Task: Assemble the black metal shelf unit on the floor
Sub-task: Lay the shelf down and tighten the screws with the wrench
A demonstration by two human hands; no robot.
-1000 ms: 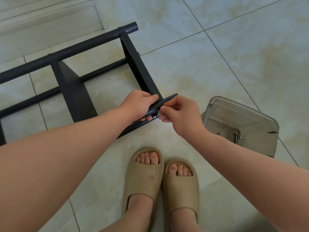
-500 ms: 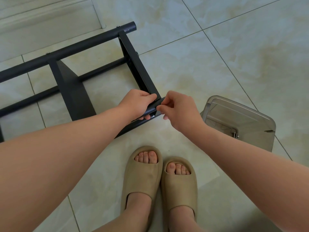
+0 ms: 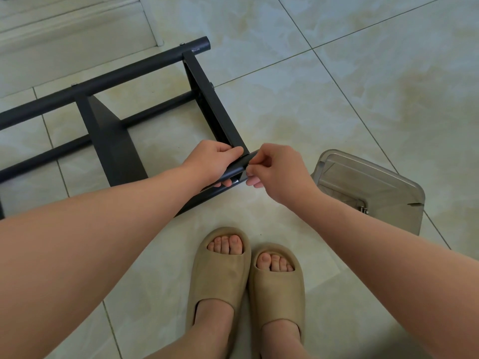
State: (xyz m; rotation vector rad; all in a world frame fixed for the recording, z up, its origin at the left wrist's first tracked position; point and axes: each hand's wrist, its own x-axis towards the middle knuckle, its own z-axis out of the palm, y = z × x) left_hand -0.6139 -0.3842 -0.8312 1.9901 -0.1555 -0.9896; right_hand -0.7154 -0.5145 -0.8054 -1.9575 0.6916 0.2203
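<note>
Black metal shelf frame (image 3: pixel 108 141) lying on its side on the tiled floor (image 3: pixel 337 73), partly built. Left hand (image 3: pixel 215 161) wrapped around the near tube (image 3: pixel 237 165), fingers closed on it, steadying the corner where the end bracket (image 3: pixel 212 104) meets it. Right hand (image 3: pixel 280 172) pinched at the tube's end, thumb and forefinger nearly together; too hidden to tell what is held, likely a small screw or cap. Probably fastening this corner joint. Next: keep the tube steady, seat and turn the small part. Clear plastic box (image 3: pixel 373 193) just beside, to the right.
</note>
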